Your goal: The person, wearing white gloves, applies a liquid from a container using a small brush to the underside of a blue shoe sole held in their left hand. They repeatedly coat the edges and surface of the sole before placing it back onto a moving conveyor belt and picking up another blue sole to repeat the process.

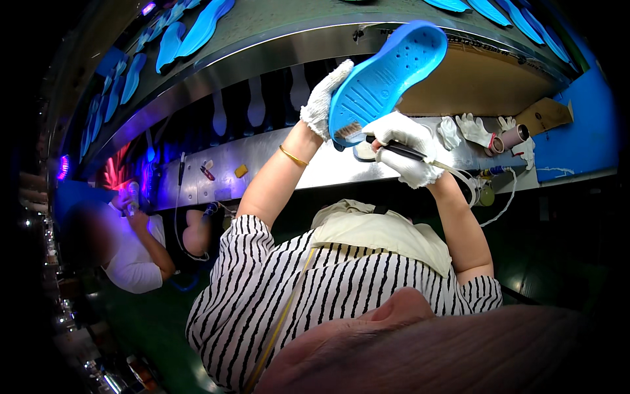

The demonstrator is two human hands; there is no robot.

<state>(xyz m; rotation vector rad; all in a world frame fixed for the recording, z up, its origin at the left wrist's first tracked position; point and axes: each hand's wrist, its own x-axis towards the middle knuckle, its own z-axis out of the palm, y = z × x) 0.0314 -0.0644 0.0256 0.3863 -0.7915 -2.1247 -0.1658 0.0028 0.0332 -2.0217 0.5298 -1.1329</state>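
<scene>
Blue sole (394,82) held above table (226,154), upper centre of frame; long axis slants lower left to upper right. Left hand (326,98) nearer, clasping its left edge; right hand (407,146) curled round black-handled brush (403,150), bristles at sole's lower end.

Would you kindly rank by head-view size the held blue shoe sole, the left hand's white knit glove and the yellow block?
1. Held blue shoe sole
2. Left hand's white knit glove
3. Yellow block
</scene>
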